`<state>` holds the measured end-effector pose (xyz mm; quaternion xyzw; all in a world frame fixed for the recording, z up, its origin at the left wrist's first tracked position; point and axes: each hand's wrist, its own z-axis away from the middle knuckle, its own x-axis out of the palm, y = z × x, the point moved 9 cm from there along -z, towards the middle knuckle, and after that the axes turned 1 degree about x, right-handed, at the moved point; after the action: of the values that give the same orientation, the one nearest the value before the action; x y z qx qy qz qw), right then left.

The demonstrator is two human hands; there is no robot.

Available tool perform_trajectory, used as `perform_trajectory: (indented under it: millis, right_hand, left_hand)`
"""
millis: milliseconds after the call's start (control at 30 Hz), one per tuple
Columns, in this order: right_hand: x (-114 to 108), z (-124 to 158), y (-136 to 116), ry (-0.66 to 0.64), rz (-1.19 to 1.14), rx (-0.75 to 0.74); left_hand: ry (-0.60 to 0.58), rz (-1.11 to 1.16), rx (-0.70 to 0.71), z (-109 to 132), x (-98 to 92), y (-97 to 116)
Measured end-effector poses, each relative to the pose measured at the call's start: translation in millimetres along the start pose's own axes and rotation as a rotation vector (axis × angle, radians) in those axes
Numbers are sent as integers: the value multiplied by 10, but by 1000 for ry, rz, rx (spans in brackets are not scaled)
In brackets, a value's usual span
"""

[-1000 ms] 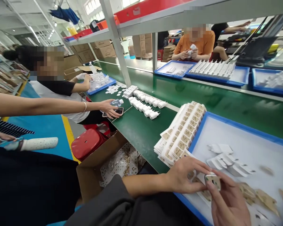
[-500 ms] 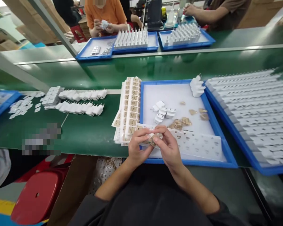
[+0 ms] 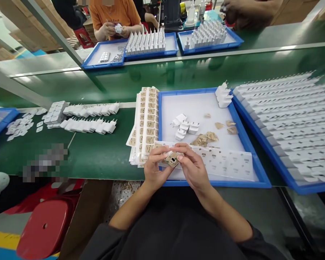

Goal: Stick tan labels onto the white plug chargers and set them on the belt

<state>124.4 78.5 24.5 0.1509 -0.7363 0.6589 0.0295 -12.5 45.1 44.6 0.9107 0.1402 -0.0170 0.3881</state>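
Single view, worn on my head. Aim: forward and steeply down at the blue-rimmed tray [image 3: 195, 103]. My fingers [image 3: 189, 149] show at close range by the tray's near side, my dark clothing [image 3: 178, 231] nearer. Also covered: green bench [image 3: 111, 155] left of the tray; far beyond it, a person in orange [image 3: 117, 16].

The piece [image 3: 171, 159] we hold shows tan with a black rectangle; our bench [image 3: 108, 155] is green, our tray [image 3: 189, 103] white rimmed in blue, with white plugs [image 3: 223, 96] at its far right corner.
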Motion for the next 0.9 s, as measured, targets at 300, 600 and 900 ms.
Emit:
perform_trajectory:
  millis: [300,600,900]
  right_hand:
    - [11,16,-98,55,46,-28]
    - [-27,17,-46,65,-16,-23]
    - [-115,-75,-373,-79,399,-168]
  left_hand:
    - [-24,-24,57,23,45,63]
    - [-30,-166,186,-18,60,207]
    - [-94,-54,52,26,33,40]
